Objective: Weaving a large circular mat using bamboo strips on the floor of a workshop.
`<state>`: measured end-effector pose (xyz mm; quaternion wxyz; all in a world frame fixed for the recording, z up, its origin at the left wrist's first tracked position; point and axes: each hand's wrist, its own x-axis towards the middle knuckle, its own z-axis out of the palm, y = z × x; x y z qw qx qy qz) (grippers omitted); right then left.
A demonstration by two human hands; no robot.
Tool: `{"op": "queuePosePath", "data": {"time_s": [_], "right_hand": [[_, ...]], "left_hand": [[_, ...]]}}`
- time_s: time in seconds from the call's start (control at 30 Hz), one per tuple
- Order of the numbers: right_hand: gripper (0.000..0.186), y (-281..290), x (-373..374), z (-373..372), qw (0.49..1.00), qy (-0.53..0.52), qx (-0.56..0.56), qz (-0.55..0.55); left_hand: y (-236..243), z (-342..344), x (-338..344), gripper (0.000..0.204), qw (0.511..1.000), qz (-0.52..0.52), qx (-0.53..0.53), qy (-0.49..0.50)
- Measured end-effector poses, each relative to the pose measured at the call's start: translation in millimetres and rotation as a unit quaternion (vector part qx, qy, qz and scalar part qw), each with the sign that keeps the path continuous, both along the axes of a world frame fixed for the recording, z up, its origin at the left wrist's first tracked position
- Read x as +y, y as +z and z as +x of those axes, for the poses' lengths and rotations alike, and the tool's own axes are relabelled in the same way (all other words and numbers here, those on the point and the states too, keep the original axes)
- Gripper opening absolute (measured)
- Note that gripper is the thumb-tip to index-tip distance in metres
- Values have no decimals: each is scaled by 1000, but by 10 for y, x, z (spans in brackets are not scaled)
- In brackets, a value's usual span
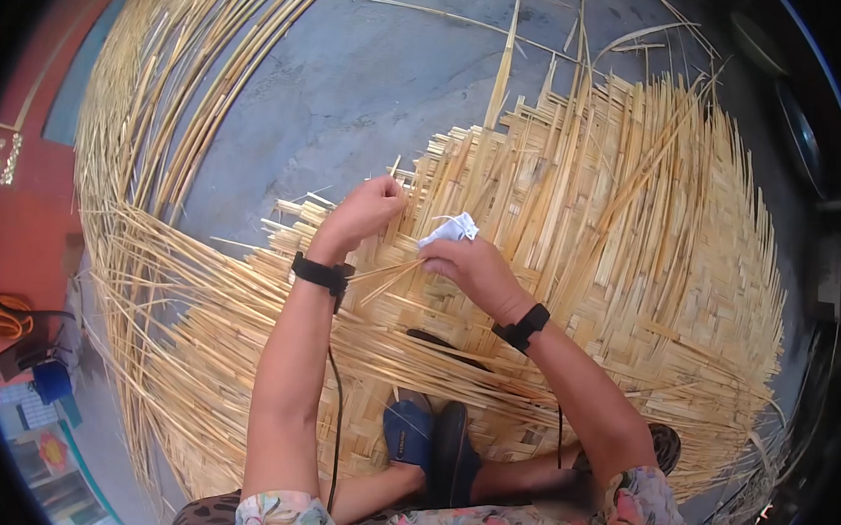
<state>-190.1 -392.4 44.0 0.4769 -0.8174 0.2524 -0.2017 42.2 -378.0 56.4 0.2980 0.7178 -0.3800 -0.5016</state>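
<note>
A large mat of woven, split reed strips (633, 247) spreads beneath both arms, with ragged loose ends along its far left edge. At that edge my left hand (361, 216) is closed, thumb against the bent fingers. Whatever it pinches is hidden, though a strip end shows just beyond the fist. Just to the right, my right hand (473, 271) is closed on a few thin reed strips (388, 278) whose ends stick out toward the left wrist. A white cloth wrap (451, 230) covers its fingertips. Each wrist wears a black band.
Loose strips (405, 358) lie across the mat before my feet. Long reeds (220, 106) are heaped at the left on the grey floor (325, 93). My blue shoes (408, 430) stand on the mat. An orange coiled item (5, 316) is at the far left.
</note>
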Motion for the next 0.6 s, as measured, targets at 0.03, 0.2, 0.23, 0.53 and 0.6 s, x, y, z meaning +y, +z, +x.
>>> {"op": "queuePosePath", "data": {"time_s": [0.03, 0.2, 0.23, 0.53, 0.6], "right_hand": [[14, 10, 4, 26, 1000, -23, -9, 1], [13, 15, 71, 213, 991, -124, 24, 37], [13, -43, 75, 243, 984, -171, 8, 45], [14, -210, -9, 471, 970, -219, 107, 2], [20, -291, -51, 413, 971, -187, 146, 0]], "left_hand": [[115, -4, -13, 15, 998, 5, -43, -51], [80, 42, -36, 15, 993, 7, -48, -112], [1, 42, -9, 17, 997, 12, -1, -80], [-134, -22, 292, 17, 956, -142, 241, 94], [-228, -132, 368, 16, 922, -167, 296, 186]]}}
